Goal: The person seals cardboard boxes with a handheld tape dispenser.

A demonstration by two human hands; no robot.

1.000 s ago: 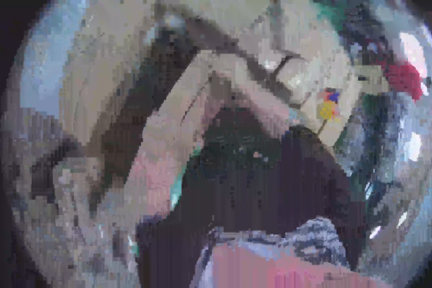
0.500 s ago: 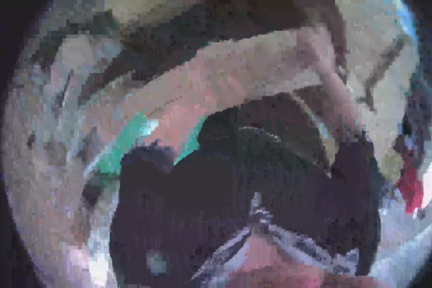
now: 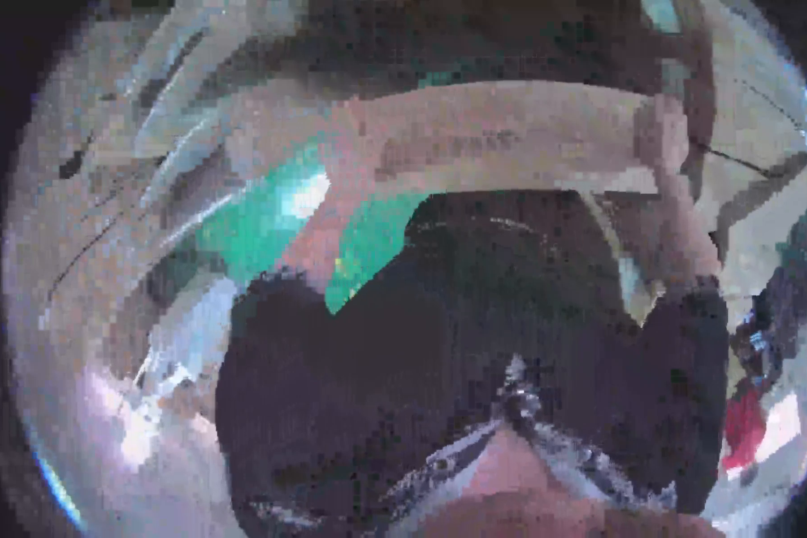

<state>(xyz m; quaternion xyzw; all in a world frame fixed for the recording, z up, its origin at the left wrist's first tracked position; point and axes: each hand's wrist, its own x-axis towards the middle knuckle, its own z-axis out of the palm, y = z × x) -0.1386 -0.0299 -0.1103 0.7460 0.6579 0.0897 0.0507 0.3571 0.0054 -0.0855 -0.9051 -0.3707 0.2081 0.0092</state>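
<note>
A long beige panel (image 3: pixel 547 134), which looks like cardboard with faint dark marks on it, spans the upper middle of the head view. My left hand (image 3: pixel 351 148) is at its left end, fingers blurred but seemingly closed on it. Around the right end, my right hand (image 3: pixel 674 134) is closed. The panel lies roughly level in front of my dark top. Below and beside my left forearm is a bright green surface (image 3: pixel 377 238) with a white glare patch.
Pale, crumpled-looking sheeting or packaging (image 3: pixel 108 215) fills the left side. On the right stands a light beige surface (image 3: pixel 762 215). A red and white item (image 3: pixel 746 430) lies low at the right. A dark area (image 3: pixel 475 45) is beyond the panel.
The panel has turned from a slant, right end higher, to nearly level. My right hand appears lower and farther right. More of the green surface shows, and the whole view has shifted.
</note>
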